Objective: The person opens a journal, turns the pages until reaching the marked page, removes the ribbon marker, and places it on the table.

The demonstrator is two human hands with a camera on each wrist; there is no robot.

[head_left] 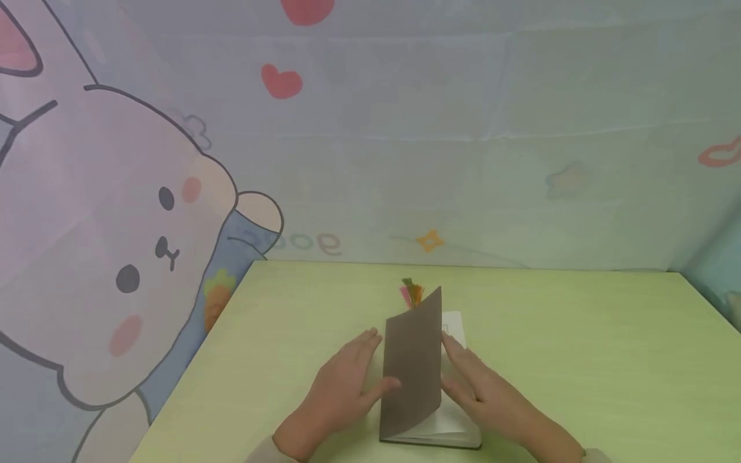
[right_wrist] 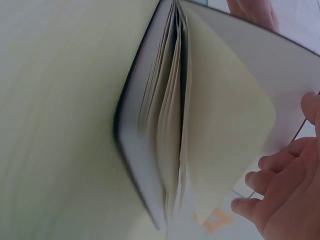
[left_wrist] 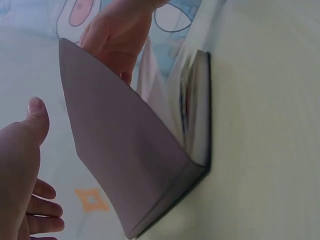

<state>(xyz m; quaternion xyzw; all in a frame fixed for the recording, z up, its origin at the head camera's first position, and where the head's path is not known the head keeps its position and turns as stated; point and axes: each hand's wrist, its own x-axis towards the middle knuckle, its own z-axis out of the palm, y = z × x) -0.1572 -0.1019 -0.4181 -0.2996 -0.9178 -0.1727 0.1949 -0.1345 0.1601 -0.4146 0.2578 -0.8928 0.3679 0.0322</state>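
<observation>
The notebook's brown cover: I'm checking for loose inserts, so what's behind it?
Pale pages show behind the raised cover, with tassels past its top edge. Stacked pages' faces are covered, so inserts can't be ruled out.

On the creased backdrop (head_left: 393,180) a large cartoon rabbit (head_left: 136,244) is printed at the left — red hearts (head_left: 282,82) and an orange star (head_left: 430,241) are shown farther right — above a yellow-green table (head_left: 579,360).

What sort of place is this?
Perhaps a playroom corner or a decorated tabletop setup: a creased backdrop shows a cartoon rabbit and red hearts, behind a light green table with a notebook on it.
</observation>
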